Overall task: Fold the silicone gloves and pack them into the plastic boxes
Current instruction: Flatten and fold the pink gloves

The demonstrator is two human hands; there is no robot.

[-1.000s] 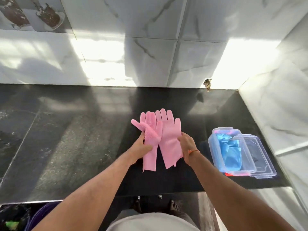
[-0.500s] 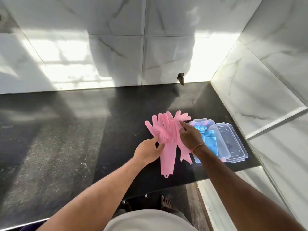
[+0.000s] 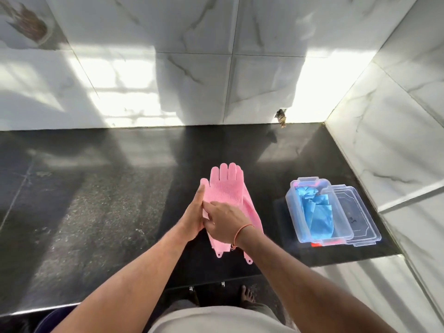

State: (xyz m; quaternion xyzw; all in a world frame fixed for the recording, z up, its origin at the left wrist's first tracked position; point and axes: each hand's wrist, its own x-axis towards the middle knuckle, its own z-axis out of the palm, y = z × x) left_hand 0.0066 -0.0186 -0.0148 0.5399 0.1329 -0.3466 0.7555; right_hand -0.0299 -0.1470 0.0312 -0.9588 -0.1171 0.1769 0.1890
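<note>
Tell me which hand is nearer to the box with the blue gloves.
Right. The right hand lies on the pink gloves, on the side toward the box; the left hand holds their far edge.

Ribbed silicone gloves (image 3: 225, 188), glossy stone counter (image 3: 96, 200)

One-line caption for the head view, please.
Both hands, left hand and right hand, hold stacked pink gloves on the black counter beside a clear box.
</note>
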